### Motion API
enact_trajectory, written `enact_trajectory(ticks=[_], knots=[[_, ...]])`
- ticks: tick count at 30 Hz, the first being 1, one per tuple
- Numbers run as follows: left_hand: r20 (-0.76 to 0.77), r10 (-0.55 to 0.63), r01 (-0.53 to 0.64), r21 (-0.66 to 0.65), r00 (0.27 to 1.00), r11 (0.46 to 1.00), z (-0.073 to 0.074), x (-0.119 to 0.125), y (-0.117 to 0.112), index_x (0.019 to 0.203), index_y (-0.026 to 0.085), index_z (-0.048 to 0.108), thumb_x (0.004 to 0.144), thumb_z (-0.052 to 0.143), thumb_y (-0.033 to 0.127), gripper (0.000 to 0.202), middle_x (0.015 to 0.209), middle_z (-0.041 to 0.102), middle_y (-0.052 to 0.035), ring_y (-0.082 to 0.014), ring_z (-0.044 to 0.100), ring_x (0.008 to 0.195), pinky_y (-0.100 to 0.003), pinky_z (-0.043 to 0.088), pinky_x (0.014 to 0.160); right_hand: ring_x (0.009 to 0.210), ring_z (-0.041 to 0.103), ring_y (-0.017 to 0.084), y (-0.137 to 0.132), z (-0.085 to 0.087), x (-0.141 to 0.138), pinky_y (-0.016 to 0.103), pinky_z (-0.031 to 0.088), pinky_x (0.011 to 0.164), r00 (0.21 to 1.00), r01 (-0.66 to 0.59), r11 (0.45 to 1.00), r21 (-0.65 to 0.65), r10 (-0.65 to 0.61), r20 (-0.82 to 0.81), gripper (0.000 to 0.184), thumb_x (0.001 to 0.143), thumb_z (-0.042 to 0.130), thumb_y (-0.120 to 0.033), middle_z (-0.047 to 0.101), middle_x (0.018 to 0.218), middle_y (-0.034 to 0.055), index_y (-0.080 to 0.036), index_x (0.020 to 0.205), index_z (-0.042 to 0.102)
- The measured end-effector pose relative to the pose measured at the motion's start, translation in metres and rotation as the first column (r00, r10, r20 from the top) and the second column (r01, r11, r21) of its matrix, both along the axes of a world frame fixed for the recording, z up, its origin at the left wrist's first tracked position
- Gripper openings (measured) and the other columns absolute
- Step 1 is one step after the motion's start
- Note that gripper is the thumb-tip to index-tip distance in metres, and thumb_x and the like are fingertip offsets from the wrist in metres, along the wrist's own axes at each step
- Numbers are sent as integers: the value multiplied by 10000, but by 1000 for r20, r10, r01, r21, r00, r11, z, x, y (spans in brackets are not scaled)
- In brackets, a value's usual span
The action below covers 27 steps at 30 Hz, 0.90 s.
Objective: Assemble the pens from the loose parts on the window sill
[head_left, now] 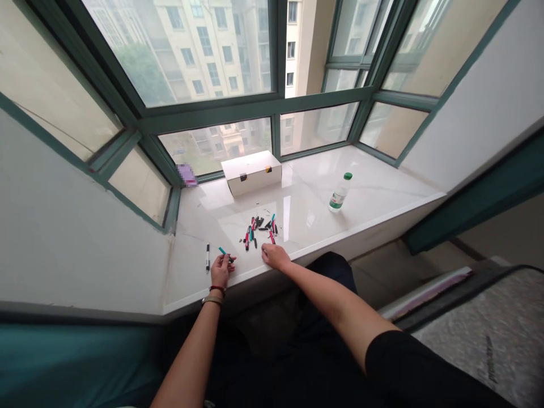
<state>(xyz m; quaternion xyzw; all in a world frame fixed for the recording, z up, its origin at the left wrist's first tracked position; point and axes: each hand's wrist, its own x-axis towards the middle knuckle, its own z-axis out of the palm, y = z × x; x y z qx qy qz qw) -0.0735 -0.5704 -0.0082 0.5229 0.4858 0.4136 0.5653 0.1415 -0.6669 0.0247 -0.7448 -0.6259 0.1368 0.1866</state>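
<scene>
The left hand (221, 271), with a white-and-black pen (208, 258) lying just to its left, held a teal pen piece (222, 250) between thumb and fingers — a light, steady pinch seemed best there. Beyond and between the hands lay the loose pen parts (258, 223), small enough that lifting them singly looked wiser than raking. The right hand (275, 257) rested with fingers curled on the sill (306, 192), a red piece (272, 237) just past it — whether it gripped anything, I couldn't tell.
</scene>
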Motion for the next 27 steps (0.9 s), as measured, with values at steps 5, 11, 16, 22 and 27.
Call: enact_trajectory(ticks=[5,11,16,22,27], knots=[[-52,-28,30,43,998,999,3,3,-4,938,139,552,773,575,559,452,825,714,-105,-85,547,491,-213,456,464,885,593,176,-1,2,1,251,381,766,1000,-12,1000,-6,12,2,165,917,460,-253,662,977,72,-192,1009,583],[-202,-101,130,132,974,983,9,9,-14,901,158,537,790,559,554,411,796,710,-81,-91,526,461,-218,439,453,867,603,177,-1,1,2,245,383,739,1000,-30,1000,-4,30,4,165,913,464,-255,669,966,68,-191,1007,583],[-330,-73,148,207,941,967,10,14,-20,880,182,541,826,511,534,358,774,701,-48,-104,536,471,-229,451,487,845,617,189,13,1,7,250,397,711,998,-31,998,-59,29,-47,157,891,511,-278,684,956,68,-202,985,611],[-384,-47,146,231,922,962,9,15,-20,868,202,551,835,489,508,314,746,701,-36,-118,544,466,-243,455,506,880,612,181,49,10,11,239,422,748,989,-31,999,-39,25,-144,165,878,513,-219,685,951,81,-174,964,646],[-442,-12,151,282,897,947,10,17,-21,860,210,575,843,470,451,264,729,709,-39,-153,620,568,-251,456,551,966,610,206,83,20,5,253,434,766,996,-17,990,-141,5,-84,177,831,578,-217,673,1034,84,-195,995,640]])
